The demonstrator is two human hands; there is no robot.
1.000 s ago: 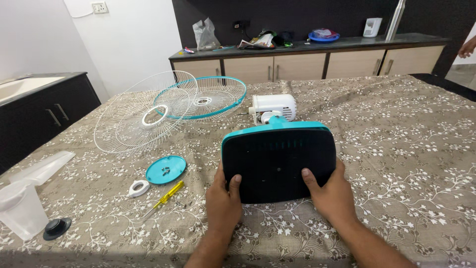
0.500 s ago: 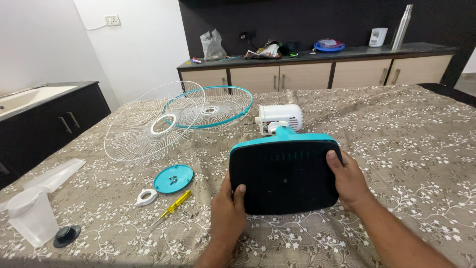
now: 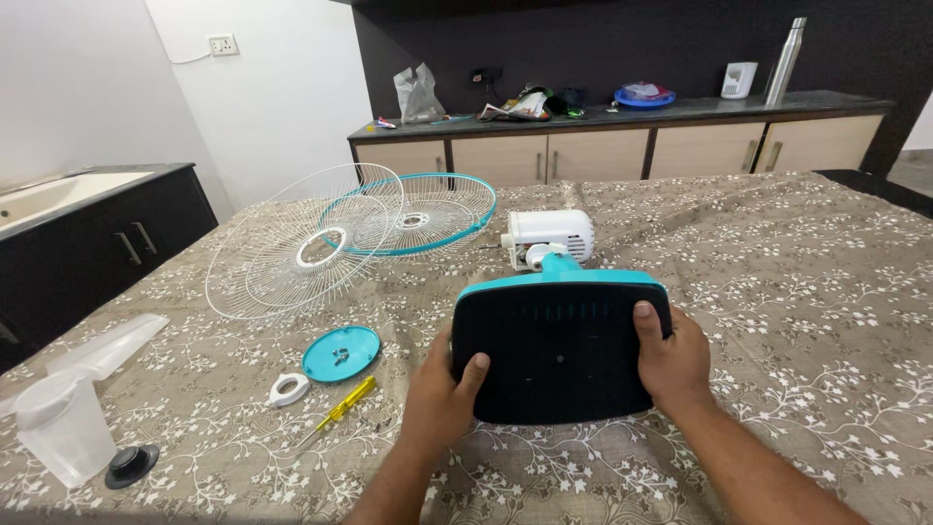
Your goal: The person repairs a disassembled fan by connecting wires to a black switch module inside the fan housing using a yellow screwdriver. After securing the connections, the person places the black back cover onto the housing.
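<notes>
Black-bottomed teal fan base (image 3: 561, 355), tipped up near centre of the bed (image 3: 797, 282), is clamped by left hand (image 3: 442, 394) and right hand (image 3: 671, 360). White motor (image 3: 549, 236) just beyond; grilles (image 3: 350, 238) far left; yellow screwdriver (image 3: 340, 413) near left.

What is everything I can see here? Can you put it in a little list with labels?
Place: a table covered with a flowered cloth
Left hand: grips the lower left edge of the fan base
Right hand: grips the right edge of the fan base
Fan base: black underside faces up, teal rim, tilted on edge
Behind it: white fan motor
Grilles: white grille leans over teal-rimmed grille
Small parts: teal round cap, white ring, yellow screwdriver
Far left: clear fan blade, black knob
</notes>
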